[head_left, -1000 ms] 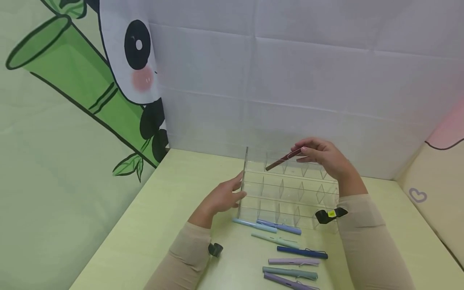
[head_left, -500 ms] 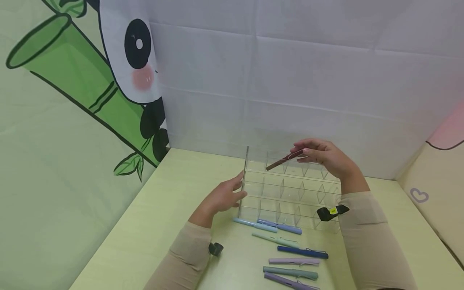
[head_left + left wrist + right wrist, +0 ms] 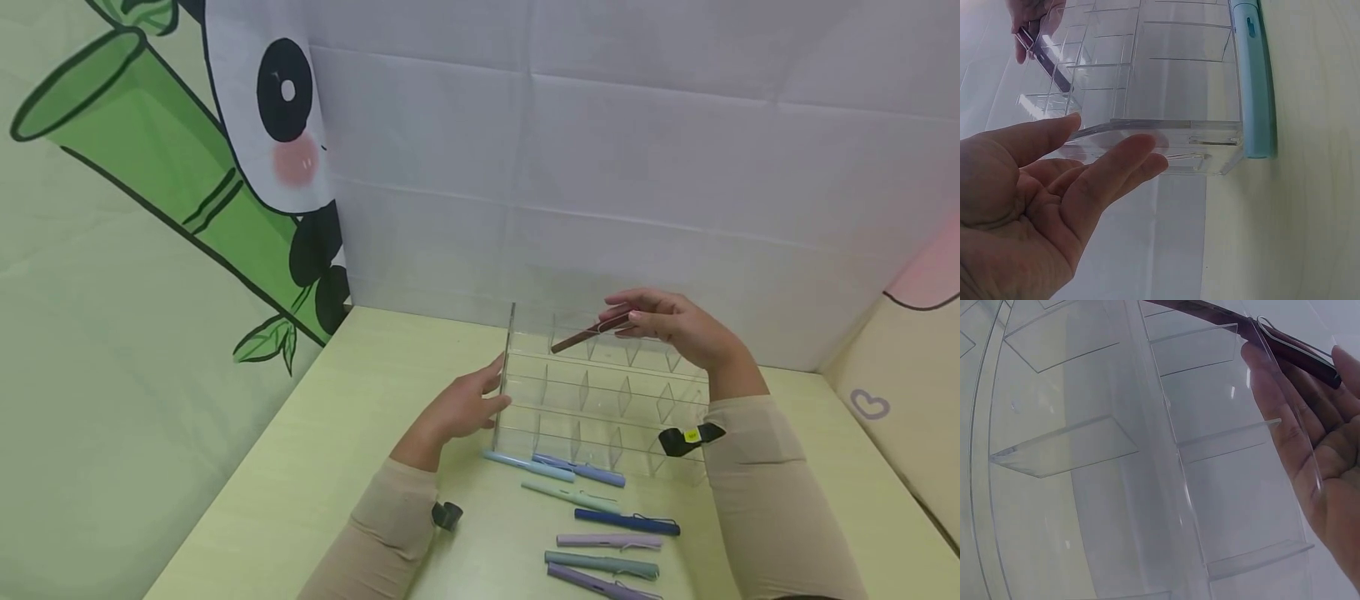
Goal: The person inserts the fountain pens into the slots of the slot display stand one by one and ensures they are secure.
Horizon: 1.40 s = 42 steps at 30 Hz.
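Observation:
A clear acrylic rack [image 3: 600, 363] with divided tiers stands upright on the table. Over its top tier my right hand [image 3: 671, 325] pinches a dark red pen [image 3: 577, 338] between thumb and fingers, near the clip end. The pen slants down to the left, its free end at the upper left compartments. In the right wrist view the metal clip shows close to the thumb, and the pen [image 3: 1304, 357] partly lies behind clear plastic. My left hand [image 3: 461, 408] touches the rack's left side panel [image 3: 1166, 125] with extended fingers; the left wrist view shows thumb and fingertips right at that panel.
Several pens lie in front of the rack: light blue [image 3: 528, 466], periwinkle [image 3: 588, 472], pale green [image 3: 570, 497], navy [image 3: 626, 522], lilac [image 3: 600, 542], grey-green [image 3: 600, 564] and purple [image 3: 592, 581]. A white cloth wall [image 3: 600, 183] rises close behind the rack.
My right hand has shifted very slightly to the right, and the dark red pen's free end stays at almost the same spot. My left hand and the rack keep their places.

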Tool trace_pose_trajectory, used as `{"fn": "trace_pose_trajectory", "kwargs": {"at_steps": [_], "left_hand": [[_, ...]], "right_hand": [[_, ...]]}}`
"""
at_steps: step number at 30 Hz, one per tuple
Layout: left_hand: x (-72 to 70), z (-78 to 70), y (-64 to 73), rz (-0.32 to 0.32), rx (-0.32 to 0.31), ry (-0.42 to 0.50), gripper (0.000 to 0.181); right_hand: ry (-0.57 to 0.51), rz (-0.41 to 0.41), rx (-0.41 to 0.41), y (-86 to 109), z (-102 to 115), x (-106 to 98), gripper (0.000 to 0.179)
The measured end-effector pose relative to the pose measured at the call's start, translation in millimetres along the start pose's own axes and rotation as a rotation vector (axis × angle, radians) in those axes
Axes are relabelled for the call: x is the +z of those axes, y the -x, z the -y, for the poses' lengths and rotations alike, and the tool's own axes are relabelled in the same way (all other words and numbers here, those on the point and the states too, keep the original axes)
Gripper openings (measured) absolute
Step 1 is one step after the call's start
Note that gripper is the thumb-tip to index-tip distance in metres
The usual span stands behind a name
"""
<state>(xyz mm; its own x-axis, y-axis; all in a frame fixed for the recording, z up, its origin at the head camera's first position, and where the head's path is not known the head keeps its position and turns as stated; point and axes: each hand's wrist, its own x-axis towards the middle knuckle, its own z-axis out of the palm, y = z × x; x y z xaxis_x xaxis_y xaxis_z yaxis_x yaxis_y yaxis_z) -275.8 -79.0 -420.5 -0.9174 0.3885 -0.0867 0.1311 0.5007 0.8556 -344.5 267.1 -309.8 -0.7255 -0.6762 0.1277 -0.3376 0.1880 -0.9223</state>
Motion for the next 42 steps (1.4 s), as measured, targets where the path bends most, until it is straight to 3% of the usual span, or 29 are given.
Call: {"fn": "trace_pose_trajectory", "kwargs": {"at_steps": [6,11,19,21,24,27,31,33,36,42], "left_hand": [[0.5,-5.4,-3.0,-0.013,-0.010,0.009,0.074],[2.5,-8.8,-4.9,-0.019,-0.022,0.014,0.075],[3.4,-5.6,-3.3,-0.007,-0.016,0.018,0.074],[2.8,-4.3,-3.5,-0.007,-0.014,0.013,0.074],[1.9,-2.0,-3.2,-0.007,-0.019,-0.001,0.074],[1.0,0.2,-1.7,-0.002,-0.023,-0.001,0.075],[-1.3,2.3,0.3,0.007,-0.017,0.011,0.074],[-2.2,3.5,1.1,0.008,-0.014,0.016,0.074],[-3.0,5.0,2.7,0.017,-0.014,0.022,0.074],[-3.7,7.3,6.2,0.035,-0.006,0.036,0.074]], "right_hand": [[-0.121,-0.010,-0.048,-4.3,2.8,-7.6,0.041],[-0.174,-0.133,-0.137,-1.5,10.0,-13.7,0.042],[-0.096,-0.461,-0.418,40.9,26.8,-0.9,0.044],[-0.043,-0.505,-0.470,54.3,28.5,8.9,0.048],[0.099,-0.496,-0.505,73.8,27.4,27.7,0.055],[0.366,-0.505,-0.366,91.5,26.0,51.1,0.059],[0.678,-0.483,-0.025,109.8,26.0,83.5,0.056],[0.727,-0.429,0.102,114.8,25.6,96.6,0.052],[0.743,-0.323,0.228,119.2,23.5,111.0,0.055],[0.722,-0.177,0.384,122.6,18.0,124.8,0.063]]}}
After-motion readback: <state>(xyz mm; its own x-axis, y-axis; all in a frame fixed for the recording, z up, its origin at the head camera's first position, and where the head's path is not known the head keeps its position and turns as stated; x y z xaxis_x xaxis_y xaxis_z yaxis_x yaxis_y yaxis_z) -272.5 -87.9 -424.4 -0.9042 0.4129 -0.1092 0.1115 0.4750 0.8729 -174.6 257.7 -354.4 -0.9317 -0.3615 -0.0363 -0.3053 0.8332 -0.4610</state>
